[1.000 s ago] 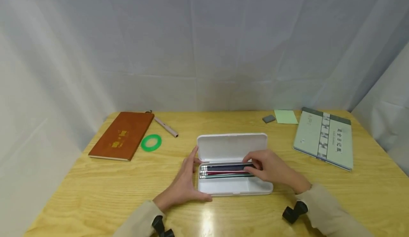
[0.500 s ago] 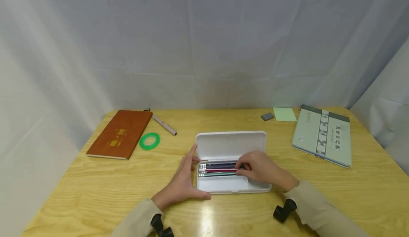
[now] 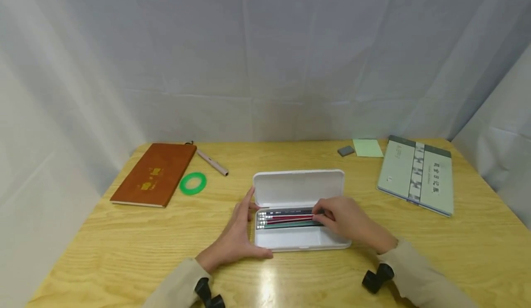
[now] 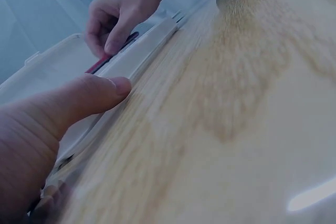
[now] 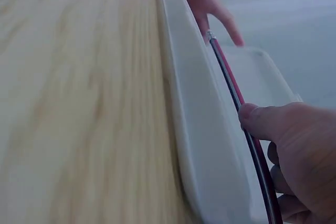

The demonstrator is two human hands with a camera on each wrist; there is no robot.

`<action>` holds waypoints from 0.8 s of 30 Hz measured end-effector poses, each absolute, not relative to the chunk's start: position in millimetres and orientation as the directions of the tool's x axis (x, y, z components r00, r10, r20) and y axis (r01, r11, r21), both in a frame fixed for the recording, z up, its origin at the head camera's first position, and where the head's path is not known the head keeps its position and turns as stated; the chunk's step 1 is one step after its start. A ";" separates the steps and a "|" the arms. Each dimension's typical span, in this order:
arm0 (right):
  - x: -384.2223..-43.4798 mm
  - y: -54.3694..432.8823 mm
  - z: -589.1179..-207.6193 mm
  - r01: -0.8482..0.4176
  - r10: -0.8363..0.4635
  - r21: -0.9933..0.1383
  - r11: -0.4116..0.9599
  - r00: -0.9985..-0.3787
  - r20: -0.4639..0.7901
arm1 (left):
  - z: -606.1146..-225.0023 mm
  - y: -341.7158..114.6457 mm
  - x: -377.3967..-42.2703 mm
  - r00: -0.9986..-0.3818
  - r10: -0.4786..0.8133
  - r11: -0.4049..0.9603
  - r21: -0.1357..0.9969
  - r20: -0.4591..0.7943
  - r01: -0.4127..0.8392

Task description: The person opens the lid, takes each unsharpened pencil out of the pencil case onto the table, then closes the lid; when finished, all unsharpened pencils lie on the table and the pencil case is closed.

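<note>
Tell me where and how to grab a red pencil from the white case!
Pinch the red pencil mid-shaft, coming from above like the right hand, I'd say. It's long and thin, lying lengthwise close beside other pencils in the white case, so its sides look crowded. The open lid stands behind, leaving the top uncovered.

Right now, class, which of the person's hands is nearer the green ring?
Left. The left hand, at the left end of the white case, is right of the green ring; the right hand, at the pencils, is farther right.
</note>
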State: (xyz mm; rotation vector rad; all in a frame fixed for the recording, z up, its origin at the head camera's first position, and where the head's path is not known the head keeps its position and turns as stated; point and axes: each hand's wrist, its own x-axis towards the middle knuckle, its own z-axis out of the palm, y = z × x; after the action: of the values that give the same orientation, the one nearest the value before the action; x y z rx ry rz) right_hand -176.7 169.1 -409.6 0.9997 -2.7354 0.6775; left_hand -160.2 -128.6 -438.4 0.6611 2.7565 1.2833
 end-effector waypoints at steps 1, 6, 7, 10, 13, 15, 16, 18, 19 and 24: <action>-175.4 176.0 -409.1 -0.641 -0.559 -0.352 0.682 -0.767 0.315 | -438.9 -128.0 -160.0 -0.909 0.388 0.568 0.737 0.152 0.366; -168.4 218.1 -410.3 -0.633 -0.472 -0.310 0.710 -0.754 0.457 | -440.2 -126.9 -160.3 -0.913 0.380 0.570 0.741 0.146 0.356; -166.1 227.6 -411.4 -0.620 -0.450 -0.305 0.723 -0.758 0.473 | -440.1 -126.7 -160.6 -0.914 0.379 0.572 0.740 0.144 0.354; -158.2 256.9 -414.3 -0.575 -0.391 -0.300 0.761 -0.776 0.495 | -438.8 -126.3 -161.5 -0.915 0.379 0.575 0.738 0.141 0.352; -152.2 286.2 -417.4 -0.534 -0.345 -0.301 0.790 -0.794 0.501 | -436.9 -126.4 -162.1 -0.911 0.389 0.576 0.735 0.140 0.359; -150.5 303.7 -419.2 -0.506 -0.324 -0.296 0.810 -0.807 0.494 | -437.0 -126.3 -162.3 -0.909 0.390 0.573 0.735 0.144 0.362; -150.1 311.1 -419.6 -0.491 -0.315 -0.292 0.821 -0.815 0.485 | -437.2 -126.4 -162.2 -0.909 0.389 0.572 0.734 0.149 0.366; -149.4 322.3 -420.4 -0.466 -0.304 -0.292 0.835 -0.833 0.462 | -438.1 -126.5 -162.2 -0.908 0.387 0.570 0.732 0.160 0.372; -149.1 326.1 -420.6 -0.457 -0.301 -0.295 0.839 -0.841 0.449 | -438.6 -126.6 -162.2 -0.908 0.387 0.569 0.732 0.164 0.375; -148.4 331.5 -422.3 -0.464 -0.324 -0.303 0.832 -0.851 0.413 | -440.8 -126.7 -162.1 -0.905 0.390 0.573 0.725 0.170 0.383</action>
State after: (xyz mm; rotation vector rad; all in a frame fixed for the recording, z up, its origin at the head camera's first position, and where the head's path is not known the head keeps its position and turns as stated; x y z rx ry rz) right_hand -148.4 331.5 -422.3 0.5935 -2.6670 0.5671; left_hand -162.1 -126.7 -440.8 0.6829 2.7784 1.2770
